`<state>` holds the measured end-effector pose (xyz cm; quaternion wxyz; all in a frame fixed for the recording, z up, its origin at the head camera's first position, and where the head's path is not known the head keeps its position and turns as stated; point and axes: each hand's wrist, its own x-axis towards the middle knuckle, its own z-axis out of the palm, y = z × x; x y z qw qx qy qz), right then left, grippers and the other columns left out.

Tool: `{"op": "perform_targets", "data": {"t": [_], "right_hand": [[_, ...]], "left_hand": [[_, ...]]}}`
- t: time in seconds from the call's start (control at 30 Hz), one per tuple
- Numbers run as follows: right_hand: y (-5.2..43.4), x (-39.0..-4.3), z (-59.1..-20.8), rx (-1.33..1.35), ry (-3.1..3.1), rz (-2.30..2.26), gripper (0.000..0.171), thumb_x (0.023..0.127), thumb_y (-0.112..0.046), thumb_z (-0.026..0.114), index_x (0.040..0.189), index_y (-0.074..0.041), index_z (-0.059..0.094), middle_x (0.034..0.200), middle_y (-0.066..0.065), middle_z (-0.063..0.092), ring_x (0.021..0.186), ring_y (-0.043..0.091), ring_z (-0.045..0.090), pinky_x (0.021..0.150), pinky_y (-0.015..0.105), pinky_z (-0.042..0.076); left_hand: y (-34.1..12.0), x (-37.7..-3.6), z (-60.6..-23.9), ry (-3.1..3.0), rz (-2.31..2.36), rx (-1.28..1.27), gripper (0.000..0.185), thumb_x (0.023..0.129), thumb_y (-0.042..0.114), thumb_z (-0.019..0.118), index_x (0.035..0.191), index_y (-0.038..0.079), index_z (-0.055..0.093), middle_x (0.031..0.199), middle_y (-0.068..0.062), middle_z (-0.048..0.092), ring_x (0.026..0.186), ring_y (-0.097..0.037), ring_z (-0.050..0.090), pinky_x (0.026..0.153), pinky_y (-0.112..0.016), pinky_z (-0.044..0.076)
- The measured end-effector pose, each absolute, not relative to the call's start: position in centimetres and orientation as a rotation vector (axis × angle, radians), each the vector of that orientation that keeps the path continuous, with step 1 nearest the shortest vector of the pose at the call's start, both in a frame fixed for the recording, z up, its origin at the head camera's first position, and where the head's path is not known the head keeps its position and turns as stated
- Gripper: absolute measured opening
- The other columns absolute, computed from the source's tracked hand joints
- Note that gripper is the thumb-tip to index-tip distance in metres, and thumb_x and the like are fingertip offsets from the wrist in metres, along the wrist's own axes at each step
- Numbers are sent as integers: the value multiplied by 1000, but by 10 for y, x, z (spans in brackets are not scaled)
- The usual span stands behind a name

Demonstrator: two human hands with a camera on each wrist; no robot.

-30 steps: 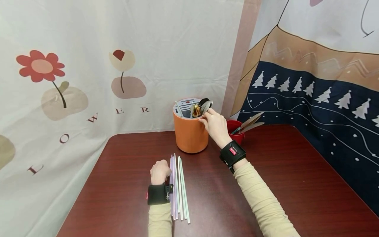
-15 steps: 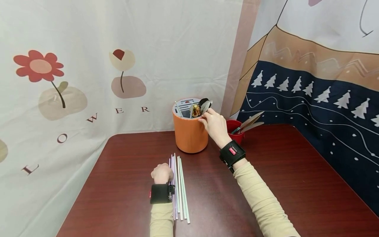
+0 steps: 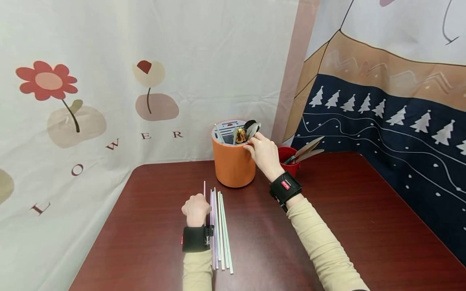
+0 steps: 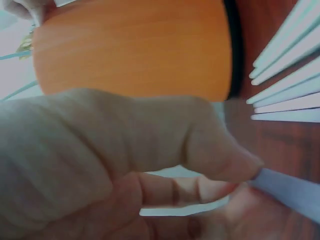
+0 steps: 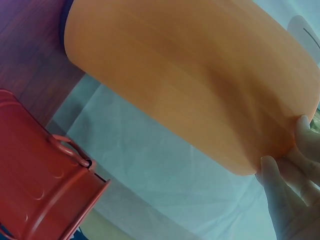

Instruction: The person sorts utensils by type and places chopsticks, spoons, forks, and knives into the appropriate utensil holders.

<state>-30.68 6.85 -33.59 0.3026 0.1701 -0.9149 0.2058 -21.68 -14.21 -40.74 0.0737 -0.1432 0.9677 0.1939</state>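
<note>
Left grip [image 3: 196,208] pinches one lilac straw [image 3: 204,187] — right grip [image 3: 265,155] clasps the orange canister [image 3: 234,165] high up, presumably steadying it.

Purple stick [image 3: 204,187] now pinched in left grip [image 3: 196,210], shifted leftward, apart from other sticks [image 3: 221,230].

"Any writing to read?"
"Letters [image 3: 112,144] on the white cloth [image 3: 218,60] — L, O, W, E, R."
"And the red tag [image 3: 285,184] on the right wristband [image 3: 293,186]?"
"Pale lettering [image 3: 285,185] — too small to read."
</note>
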Motion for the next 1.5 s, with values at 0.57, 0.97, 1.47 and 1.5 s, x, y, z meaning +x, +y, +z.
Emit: {"op": "perform_targets", "data": {"t": [0.57,0.97,1.47,1.5], "right_hand": [[68,-307,-336,424,-2465,533,26,87,-32,66,93,-7,73,86,7,59,70,27,63,61,36,54],[69,-307,-338,438,-2430,535,25,87,-30,67,91,-7,72,84,7,59,68,28,62,60,37,53],[68,-308,-338,451,-2407,519,24,86,-29,68,90,-7,73,82,6,57,69,29,63,59,38,53],[68,-308,-338,454,-2403,519,23,86,-29,68,90,-7,73,82,6,57,69,29,63,59,38,53]], "left_hand": [[-136,-197,-372,3485,952,-379,10,81,4,61,88,0,55,76,-19,62,64,-42,62,50,-48,48],[-130,-194,-358,3750,1308,-251,9,86,7,63,93,2,59,83,-12,63,58,-33,61,49,-43,48],[-111,-196,-343,3652,2512,383,11,81,-4,68,90,-7,62,82,-17,62,69,-21,61,68,-14,48],[-108,-197,-342,3618,2606,436,11,80,-6,68,89,-7,62,82,-17,62,69,-21,61,69,-13,48]]}}
